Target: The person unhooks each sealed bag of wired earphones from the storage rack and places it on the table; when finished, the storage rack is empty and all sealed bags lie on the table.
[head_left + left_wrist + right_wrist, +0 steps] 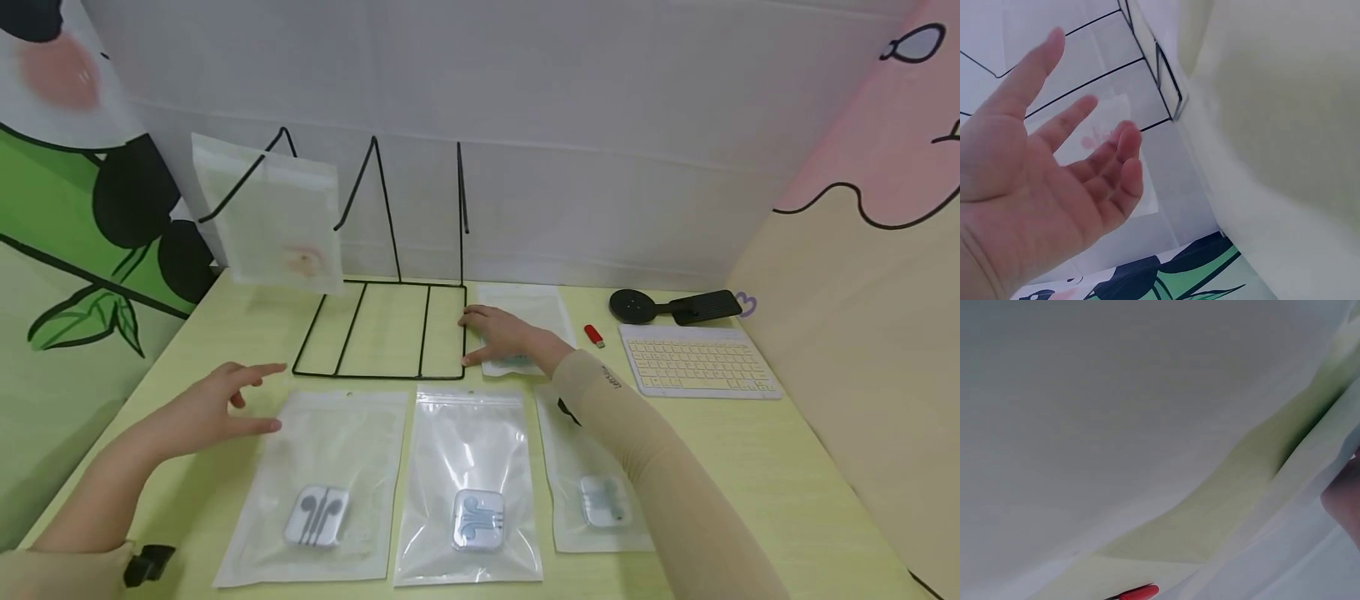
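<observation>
A black wire rack [375, 377] with upright hooks stands on the table, and a translucent bag [288, 200] holding something small and reddish hangs on its left hook. My right hand [502, 333] touches the rack's right side bar with its fingertips and thumb, over another white bag [551, 312] lying flat. My left hand [206, 408] is raised left of the rack, fingers spread and holding nothing; the left wrist view shows its palm [1041, 181]. In front of the rack lie three zip bags, left [337, 442], middle [468, 450] and right [577, 467], each with boxed earphones inside.
To the right are a red USB stick [594, 335], a white keyboard [697, 362] and a black folding stand [633, 307]. A white cloth wall [600, 208] closes off the back. Printed cartoon panels flank the table. My right forearm passes over the right zip bag.
</observation>
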Motion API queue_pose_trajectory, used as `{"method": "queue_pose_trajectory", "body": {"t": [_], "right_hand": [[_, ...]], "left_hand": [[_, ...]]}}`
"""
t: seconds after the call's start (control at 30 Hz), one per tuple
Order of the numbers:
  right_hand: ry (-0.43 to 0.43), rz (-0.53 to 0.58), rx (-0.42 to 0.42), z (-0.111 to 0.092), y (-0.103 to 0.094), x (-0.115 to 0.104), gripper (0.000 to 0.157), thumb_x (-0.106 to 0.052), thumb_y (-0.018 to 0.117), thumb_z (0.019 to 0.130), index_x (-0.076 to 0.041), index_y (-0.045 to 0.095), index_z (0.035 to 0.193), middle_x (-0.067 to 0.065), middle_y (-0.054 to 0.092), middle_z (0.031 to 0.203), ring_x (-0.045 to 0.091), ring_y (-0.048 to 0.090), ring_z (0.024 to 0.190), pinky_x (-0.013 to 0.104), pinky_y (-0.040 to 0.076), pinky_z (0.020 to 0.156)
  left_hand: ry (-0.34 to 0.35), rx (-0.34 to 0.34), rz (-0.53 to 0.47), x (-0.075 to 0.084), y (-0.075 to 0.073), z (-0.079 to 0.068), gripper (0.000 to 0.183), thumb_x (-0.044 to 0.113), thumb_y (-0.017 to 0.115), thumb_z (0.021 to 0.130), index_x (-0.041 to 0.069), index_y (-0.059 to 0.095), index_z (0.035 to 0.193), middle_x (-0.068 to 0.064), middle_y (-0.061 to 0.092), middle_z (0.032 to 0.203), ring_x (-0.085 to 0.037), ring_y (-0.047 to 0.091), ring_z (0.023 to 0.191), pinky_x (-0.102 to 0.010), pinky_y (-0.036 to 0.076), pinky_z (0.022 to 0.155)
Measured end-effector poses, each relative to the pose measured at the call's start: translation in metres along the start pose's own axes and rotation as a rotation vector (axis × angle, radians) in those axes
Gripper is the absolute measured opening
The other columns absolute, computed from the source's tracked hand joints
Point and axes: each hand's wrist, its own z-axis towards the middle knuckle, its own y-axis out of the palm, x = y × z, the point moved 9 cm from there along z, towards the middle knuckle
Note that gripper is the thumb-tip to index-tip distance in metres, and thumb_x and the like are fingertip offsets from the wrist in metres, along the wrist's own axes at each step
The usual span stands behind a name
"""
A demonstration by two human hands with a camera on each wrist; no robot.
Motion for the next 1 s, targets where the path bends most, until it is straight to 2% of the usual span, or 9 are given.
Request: {"method": "queue_pose_trajectory", "body": {"t": [0.13,0.23,0.33,0.47,0.6,0.73,0.87,1.0], "right_hand": [[0.009,0.032,-0.004,-0.002,-0.002,0.000,0.083,-0.057,0.064,0.081,-0.017,0.033,0.147,0.005,0.016,0.157,0.025,0.017,0.144,0.041,0.021,0.115],[0.015,0.039,-0.005,-0.003,-0.003,0.000,0.083,-0.057,0.065,0.081,-0.017,0.033,0.147,0.005,0.016,0.157,0.025,0.017,0.144,0.042,0.021,0.115],[0.015,0.035,-0.007,-0.003,-0.003,-0.001,0.083,-0.057,0.064,0.081,-0.018,0.033,0.147,0.005,0.017,0.157,0.025,0.016,0.144,0.042,0.021,0.115],[0.008,0.021,-0.009,-0.001,-0.001,-0.002,0.083,-0.058,0.064,0.081,-0.017,0.033,0.147,0.006,0.017,0.157,0.026,0.017,0.144,0.042,0.020,0.115],[0.007,-0.016,-0.007,0.002,0.002,0.000,0.084,-0.059,0.063,0.081,-0.017,0.032,0.147,0.006,0.018,0.157,0.026,0.019,0.143,0.041,0.021,0.115],[0.012,-0.043,-0.001,0.003,0.002,0.002,0.084,-0.061,0.062,0.081,-0.019,0.032,0.147,0.005,0.019,0.156,0.026,0.021,0.143,0.040,0.022,0.115],[0.015,-0.049,0.000,0.003,0.001,0.001,0.084,-0.061,0.062,0.080,-0.019,0.033,0.146,0.006,0.020,0.156,0.026,0.021,0.143,0.040,0.022,0.115],[0.016,-0.054,-0.003,0.003,0.001,0.000,0.083,-0.061,0.062,0.080,-0.019,0.033,0.146,0.006,0.020,0.156,0.025,0.021,0.143,0.040,0.022,0.115]], "left_hand": [[-0.005,0.167,0.011,0.001,-0.031,0.009,0.085,0.047,0.071,0.081,0.006,0.034,0.145,-0.030,0.038,0.128,-0.042,0.047,0.105,-0.051,0.046,0.074],[-0.011,0.291,-0.004,0.001,-0.053,0.016,0.085,0.041,0.073,0.081,0.005,0.032,0.146,-0.033,0.032,0.134,-0.049,0.037,0.117,-0.064,0.036,0.084],[0.004,0.405,-0.060,0.001,-0.073,0.022,0.082,0.033,0.074,0.081,0.005,0.032,0.146,-0.034,0.026,0.140,-0.052,0.024,0.128,-0.069,0.025,0.092],[0.032,0.514,-0.145,-0.001,-0.095,0.031,0.081,0.025,0.074,0.082,0.007,0.030,0.147,-0.030,0.015,0.150,-0.047,0.010,0.139,-0.070,0.015,0.102],[0.041,0.571,-0.203,-0.005,-0.112,0.045,0.081,0.024,0.072,0.083,0.015,0.027,0.150,-0.018,0.006,0.156,-0.036,0.002,0.144,-0.067,0.010,0.107],[-0.017,0.573,-0.278,-0.012,-0.124,0.061,0.081,0.032,0.068,0.087,0.024,0.020,0.152,-0.009,-0.004,0.158,-0.031,-0.004,0.145,-0.066,0.008,0.108],[-0.078,0.586,-0.354,-0.015,-0.137,0.075,0.080,0.039,0.065,0.087,0.033,0.017,0.151,-0.003,-0.001,0.159,-0.031,-0.001,0.145,-0.064,0.010,0.110],[-0.078,0.625,-0.425,-0.015,-0.151,0.085,0.076,0.036,0.066,0.087,0.040,0.022,0.148,0.004,0.008,0.158,-0.024,0.004,0.145,-0.058,0.012,0.113]]}}
